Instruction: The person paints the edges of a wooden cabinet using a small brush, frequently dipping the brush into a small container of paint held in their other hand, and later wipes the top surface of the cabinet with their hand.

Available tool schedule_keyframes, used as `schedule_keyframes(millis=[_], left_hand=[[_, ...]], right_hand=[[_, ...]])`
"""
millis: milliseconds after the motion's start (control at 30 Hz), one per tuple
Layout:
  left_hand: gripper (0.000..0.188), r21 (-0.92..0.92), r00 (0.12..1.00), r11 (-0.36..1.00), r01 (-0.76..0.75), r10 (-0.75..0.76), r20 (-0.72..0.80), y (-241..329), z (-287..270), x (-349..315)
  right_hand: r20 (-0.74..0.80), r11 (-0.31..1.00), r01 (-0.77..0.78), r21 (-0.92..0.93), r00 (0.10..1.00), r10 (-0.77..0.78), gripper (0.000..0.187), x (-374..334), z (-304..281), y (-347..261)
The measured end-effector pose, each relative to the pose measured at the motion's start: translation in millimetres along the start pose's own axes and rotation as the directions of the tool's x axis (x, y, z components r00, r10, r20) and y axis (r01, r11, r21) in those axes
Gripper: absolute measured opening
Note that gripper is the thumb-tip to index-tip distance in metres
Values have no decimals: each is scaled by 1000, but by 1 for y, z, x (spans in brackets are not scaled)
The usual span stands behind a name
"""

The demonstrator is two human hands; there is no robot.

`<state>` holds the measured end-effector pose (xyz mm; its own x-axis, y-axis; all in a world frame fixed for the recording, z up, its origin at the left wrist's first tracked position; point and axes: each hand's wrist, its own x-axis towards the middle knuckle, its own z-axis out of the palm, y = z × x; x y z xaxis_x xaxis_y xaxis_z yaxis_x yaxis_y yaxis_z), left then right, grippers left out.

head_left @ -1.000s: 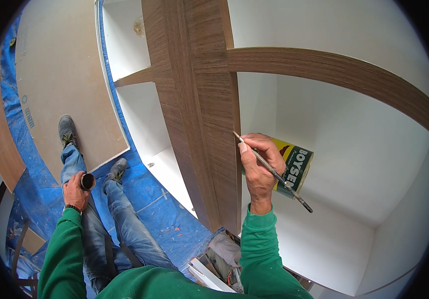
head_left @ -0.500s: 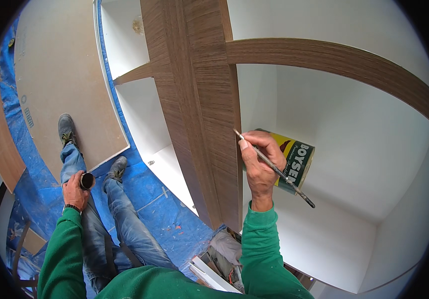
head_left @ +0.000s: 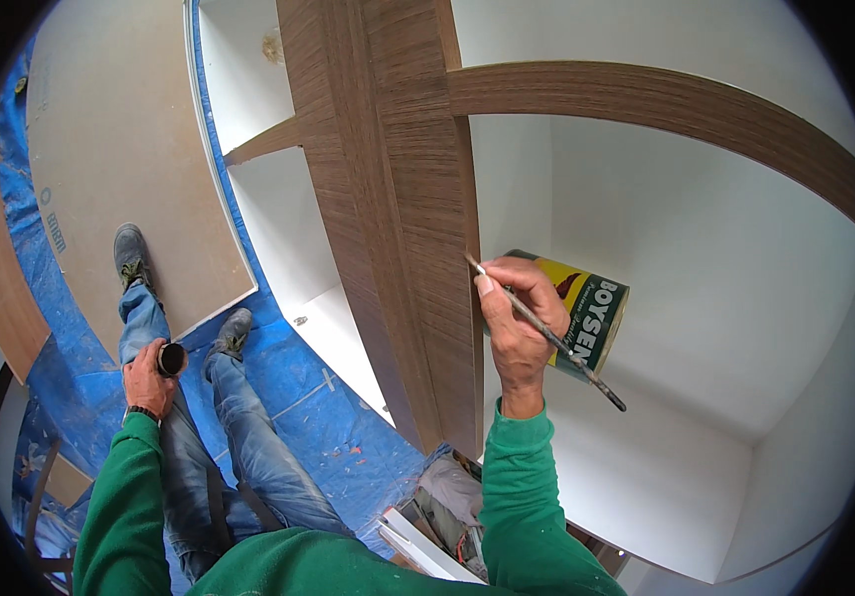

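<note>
A thin paintbrush [head_left: 587,377] is pinched in the fingers of my right hand [head_left: 520,328]. One tip of it meets the edge of the dark wood-grain panel [head_left: 402,209]; the darker end points down to the right. Behind that hand, a green and yellow paint can [head_left: 601,308] stands on the white floor of the cabinet compartment, partly hidden by my fingers. Low on the left, my left hand [head_left: 149,382] is wrapped round a small dark cup [head_left: 172,360] near my knee. What the cup contains is too dark to make out.
A wood-grain shelf edge [head_left: 636,84] crosses the white cabinet interior [head_left: 705,238]. On the left, white compartments [head_left: 278,219] adjoin the panel. A large tan board [head_left: 119,129] lies over blue sheeting [head_left: 278,377] by my shoes. Bags and white strips [head_left: 417,546] lie below.
The view has shifted slightly, so the shelf edge sits a little higher. Both hands keep their grips, and the brush tip stays at the panel's edge.
</note>
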<state>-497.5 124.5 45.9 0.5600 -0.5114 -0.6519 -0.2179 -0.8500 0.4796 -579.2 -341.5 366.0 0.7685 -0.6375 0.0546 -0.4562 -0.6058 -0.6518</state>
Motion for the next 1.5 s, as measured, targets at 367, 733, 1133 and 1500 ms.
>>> schedule_keyframes(millis=[367, 733, 1133, 1500], left_hand=[[67, -1, 1000, 1000, 10, -10, 10, 3, -1, -1], [71, -2, 1000, 1000, 1, -1, -15, 0, 4, -1], [72, 2, 1000, 1000, -2, 2, -4, -2, 6, -2], [71, -5, 1000, 1000, -10, 10, 8, -1, 4, -2]], right_hand=[[-10, 998, 60, 29, 998, -60, 13, 7, 2, -4], [19, 997, 80, 24, 997, -80, 12, -7, -12, 5], [26, 999, 39, -32, 999, -38, 14, -16, -14, 6], [14, 998, 65, -27, 998, -65, 13, -12, -7, -3]])
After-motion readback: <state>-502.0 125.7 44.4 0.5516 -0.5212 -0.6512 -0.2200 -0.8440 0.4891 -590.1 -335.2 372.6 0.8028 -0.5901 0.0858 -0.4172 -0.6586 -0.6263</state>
